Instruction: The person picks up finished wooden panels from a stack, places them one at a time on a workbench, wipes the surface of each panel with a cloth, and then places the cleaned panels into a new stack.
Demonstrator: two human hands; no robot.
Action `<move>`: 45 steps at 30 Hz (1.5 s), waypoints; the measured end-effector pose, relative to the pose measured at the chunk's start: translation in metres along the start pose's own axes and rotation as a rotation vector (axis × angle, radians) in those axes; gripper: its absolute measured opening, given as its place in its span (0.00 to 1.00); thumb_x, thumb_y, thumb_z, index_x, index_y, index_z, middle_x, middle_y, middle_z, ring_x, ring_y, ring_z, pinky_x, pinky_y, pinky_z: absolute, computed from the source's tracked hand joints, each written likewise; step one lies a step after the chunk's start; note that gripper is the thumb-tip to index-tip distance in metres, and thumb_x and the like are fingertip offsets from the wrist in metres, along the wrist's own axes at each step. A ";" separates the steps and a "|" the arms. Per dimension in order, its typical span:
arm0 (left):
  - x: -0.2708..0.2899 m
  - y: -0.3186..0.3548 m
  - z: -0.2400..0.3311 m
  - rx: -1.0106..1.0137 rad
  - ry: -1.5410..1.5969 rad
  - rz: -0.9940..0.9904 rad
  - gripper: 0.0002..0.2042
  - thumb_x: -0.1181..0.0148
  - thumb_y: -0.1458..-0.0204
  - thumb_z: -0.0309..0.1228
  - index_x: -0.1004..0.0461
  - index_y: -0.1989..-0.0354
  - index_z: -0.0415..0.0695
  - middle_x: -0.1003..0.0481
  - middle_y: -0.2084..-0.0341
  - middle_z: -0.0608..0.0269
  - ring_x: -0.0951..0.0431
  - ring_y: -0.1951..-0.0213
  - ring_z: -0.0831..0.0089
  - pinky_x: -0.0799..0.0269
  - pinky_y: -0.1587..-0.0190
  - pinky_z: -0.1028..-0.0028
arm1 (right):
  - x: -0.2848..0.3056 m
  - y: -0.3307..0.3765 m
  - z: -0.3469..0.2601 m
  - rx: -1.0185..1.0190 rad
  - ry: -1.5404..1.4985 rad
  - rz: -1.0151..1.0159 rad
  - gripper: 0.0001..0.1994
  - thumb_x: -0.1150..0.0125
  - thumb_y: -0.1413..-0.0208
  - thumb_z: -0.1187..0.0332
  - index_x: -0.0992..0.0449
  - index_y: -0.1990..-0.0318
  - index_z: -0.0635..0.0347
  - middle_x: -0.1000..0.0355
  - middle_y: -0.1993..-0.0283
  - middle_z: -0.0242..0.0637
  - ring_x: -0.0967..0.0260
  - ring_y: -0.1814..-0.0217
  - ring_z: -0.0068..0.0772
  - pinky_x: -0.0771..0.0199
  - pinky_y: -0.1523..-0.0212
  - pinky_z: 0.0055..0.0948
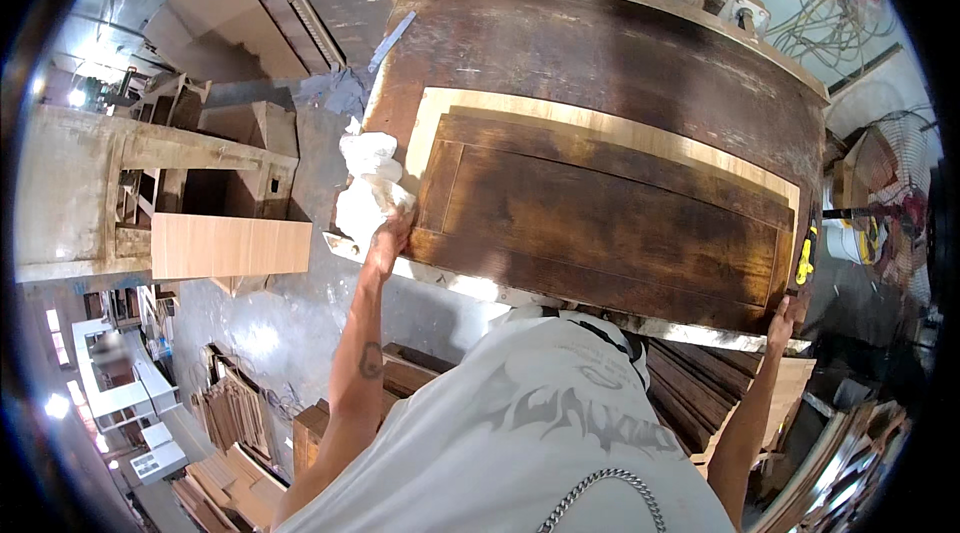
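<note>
A dark-stained wooden door panel (610,218) lies flat on a stained workbench (600,43), with pale unstained wood showing along its far and left edges. My left hand (388,238) grips the panel's near left corner and also holds a bunched white rag (368,183). My right hand (782,323) clasps the panel's near right corner. A yellow-and-black tool (805,258) rests just above that hand, by the panel's right edge.
A light wooden board (230,245) rests on a work stand at left. Stacks of wood pieces (235,413) lie on the concrete floor below. More boards (700,383) sit under the bench. A fan (900,193) and coiled cables (830,3) are at right.
</note>
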State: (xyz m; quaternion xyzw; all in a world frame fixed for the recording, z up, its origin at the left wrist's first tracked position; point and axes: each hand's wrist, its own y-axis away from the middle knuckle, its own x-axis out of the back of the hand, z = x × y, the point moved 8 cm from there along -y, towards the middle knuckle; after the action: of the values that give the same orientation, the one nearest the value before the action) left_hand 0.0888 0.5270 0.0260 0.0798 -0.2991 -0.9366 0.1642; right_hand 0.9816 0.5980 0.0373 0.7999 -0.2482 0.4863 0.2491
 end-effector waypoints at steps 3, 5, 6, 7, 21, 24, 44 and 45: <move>-0.013 0.017 0.020 -0.155 -0.380 0.035 0.35 0.60 0.43 0.54 0.52 0.36 0.40 0.45 0.39 0.56 0.47 0.37 0.65 0.56 0.36 0.69 | 0.003 0.009 0.000 0.058 0.024 0.015 0.35 0.60 0.44 0.39 0.38 0.42 0.60 0.39 0.42 0.55 0.44 0.38 0.52 0.45 0.41 0.36; -0.014 0.025 0.021 -0.199 -0.437 0.107 0.33 0.46 0.47 0.46 0.47 0.39 0.35 0.42 0.41 0.51 0.41 0.40 0.65 0.48 0.39 0.69 | 0.006 0.008 -0.001 0.137 0.010 0.024 0.34 0.59 0.44 0.39 0.38 0.42 0.60 0.39 0.42 0.54 0.44 0.38 0.51 0.46 0.41 0.35; -0.017 0.029 0.019 -0.201 -0.339 0.155 0.33 0.42 0.49 0.42 0.45 0.40 0.34 0.39 0.43 0.50 0.39 0.43 0.66 0.45 0.41 0.70 | 0.007 0.009 -0.002 0.182 -0.013 0.035 0.34 0.58 0.44 0.40 0.37 0.42 0.60 0.39 0.42 0.53 0.44 0.38 0.51 0.46 0.40 0.35; -0.028 0.036 0.023 -0.200 -0.244 0.204 0.33 0.38 0.52 0.38 0.43 0.42 0.33 0.37 0.45 0.49 0.36 0.45 0.66 0.41 0.43 0.71 | 0.008 0.010 -0.004 0.225 -0.035 0.042 0.34 0.58 0.44 0.40 0.37 0.42 0.61 0.39 0.42 0.53 0.44 0.38 0.50 0.46 0.40 0.34; 0.002 0.026 0.045 -0.259 -0.977 0.923 0.15 0.47 0.47 0.43 0.24 0.70 0.44 0.25 0.77 0.45 0.24 0.72 0.49 0.29 0.68 0.63 | -0.001 0.039 -0.018 0.129 -0.050 0.030 0.33 0.59 0.42 0.43 0.37 0.43 0.65 0.38 0.44 0.55 0.42 0.41 0.53 0.42 0.44 0.39; -0.025 -0.006 0.101 -0.204 -0.832 0.727 0.24 0.48 0.50 0.53 0.24 0.68 0.40 0.25 0.74 0.43 0.24 0.67 0.48 0.30 0.63 0.57 | -0.002 0.056 -0.011 0.129 -0.018 0.081 0.32 0.60 0.42 0.44 0.38 0.43 0.65 0.36 0.46 0.56 0.43 0.40 0.55 0.44 0.42 0.40; -0.086 -0.104 0.140 -0.838 -0.933 0.674 0.22 0.48 0.48 0.46 0.25 0.73 0.35 0.26 0.82 0.49 0.26 0.78 0.64 0.31 0.71 0.66 | 0.094 0.266 0.096 -0.326 -0.250 0.738 0.27 0.56 0.41 0.50 0.35 0.46 0.68 0.31 0.53 0.53 0.32 0.52 0.46 0.33 0.52 0.36; -0.140 -0.065 0.173 -0.762 -0.910 0.584 0.14 0.47 0.46 0.38 0.25 0.72 0.38 0.26 0.81 0.56 0.28 0.77 0.73 0.32 0.72 0.70 | 0.105 0.281 0.094 -0.426 -0.211 0.716 0.26 0.57 0.41 0.52 0.34 0.47 0.68 0.30 0.54 0.53 0.32 0.52 0.45 0.33 0.51 0.35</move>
State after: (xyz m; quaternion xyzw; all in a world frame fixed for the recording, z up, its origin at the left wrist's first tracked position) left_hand 0.1600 0.7189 0.1351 -0.4721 0.0045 -0.8341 0.2854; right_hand 0.9055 0.3099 0.1386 0.6394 -0.6291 0.3954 0.1977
